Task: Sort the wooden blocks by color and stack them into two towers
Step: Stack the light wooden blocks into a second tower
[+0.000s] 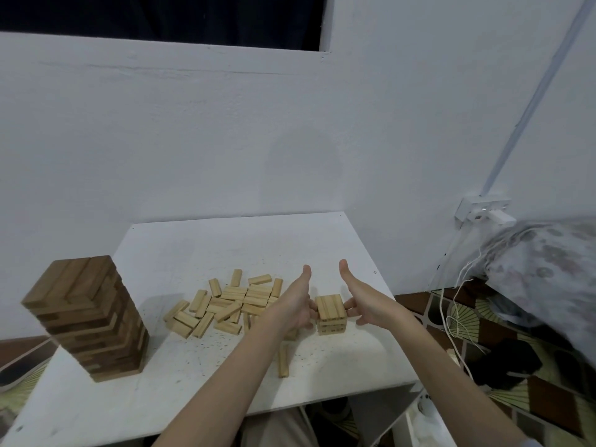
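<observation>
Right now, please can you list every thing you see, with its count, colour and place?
dark tower: one, dark brown, tall, left side of the table
light tower: one, pale wood, a few layers, right of centre, between the two hands
loose blocks: many, exact count unclear, pale wood, heaped mid-table
single block: one, pale wood, lying apart near the front edge
table: one, white, against the wall
wall socket: one, white, right wall
patterned cloth: one, grey, far right
left hand: one, fingers at the light tower's left side, thumb up
right hand: one, fingers at its right side, thumb up
</observation>
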Available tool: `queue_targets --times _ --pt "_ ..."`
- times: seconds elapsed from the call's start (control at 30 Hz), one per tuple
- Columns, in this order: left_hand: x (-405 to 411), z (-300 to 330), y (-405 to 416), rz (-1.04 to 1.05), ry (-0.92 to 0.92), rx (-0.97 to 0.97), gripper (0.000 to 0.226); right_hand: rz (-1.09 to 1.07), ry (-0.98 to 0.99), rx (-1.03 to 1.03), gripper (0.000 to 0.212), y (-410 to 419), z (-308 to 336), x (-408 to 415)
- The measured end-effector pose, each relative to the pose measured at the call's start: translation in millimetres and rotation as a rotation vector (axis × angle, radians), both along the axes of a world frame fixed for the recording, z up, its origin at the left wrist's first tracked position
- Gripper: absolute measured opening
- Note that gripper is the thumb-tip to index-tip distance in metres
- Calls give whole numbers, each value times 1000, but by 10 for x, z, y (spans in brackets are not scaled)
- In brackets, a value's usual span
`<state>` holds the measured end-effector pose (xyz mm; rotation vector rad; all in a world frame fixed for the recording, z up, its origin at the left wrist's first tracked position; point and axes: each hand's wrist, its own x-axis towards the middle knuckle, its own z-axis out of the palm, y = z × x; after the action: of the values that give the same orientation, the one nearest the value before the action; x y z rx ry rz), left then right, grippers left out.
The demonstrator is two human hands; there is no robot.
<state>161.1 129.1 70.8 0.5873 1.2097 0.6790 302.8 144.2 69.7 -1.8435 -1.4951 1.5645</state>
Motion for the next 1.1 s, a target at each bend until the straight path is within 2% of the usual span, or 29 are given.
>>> queue_targets --times 0.23,0.4,0.63,0.87,0.97,1.03,1.1 --pt "-27 -56 103 58 167 58 80 -66 -3 20 98 50 60 -7" --pt "9 22 77 46 44 11 79 -61 10 4 100 70 83 -36" --pt "0 62 64 69 69 1 80 -67 0 1 98 67 89 -52" --pt "-21 90 44 5 48 24 81 -33 -10 2 98 84 66 -49" --pt "-94 39 41 -61 199 163 79 -21 -64 89 89 104 102 14" --pt "-168 8 44 -155 417 347 79 15 -107 209 81 135 127 106" --pt "-226 -32 63 -306 624 503 90 139 -172 297 84 147 176 190"
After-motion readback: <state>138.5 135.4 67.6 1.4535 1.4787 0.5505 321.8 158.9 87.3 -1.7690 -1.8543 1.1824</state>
